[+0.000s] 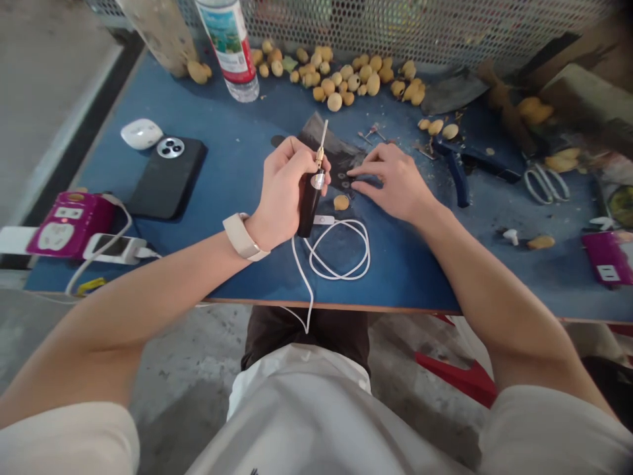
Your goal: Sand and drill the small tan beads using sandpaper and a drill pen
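Observation:
My left hand (284,191) is closed around a small black-handled hand drill (311,198), its thin metal bit pointing up and away. A pale watch sits on that wrist. My right hand (393,181) lies palm down with fingers stretched out, pressing on a dark flat piece (332,150) on the blue table (237,165). A single tan nut (341,202) rests between the two hands. A coiled white cable (341,254) lies just in front of them.
A heap of tan nuts (346,76) and a plastic bottle (230,46) stand at the back by a mesh fence. A black phone (168,177), white earbud case (141,133) and purple power strip (69,223) lie left; blue pliers (459,165) and scissors (544,183) right.

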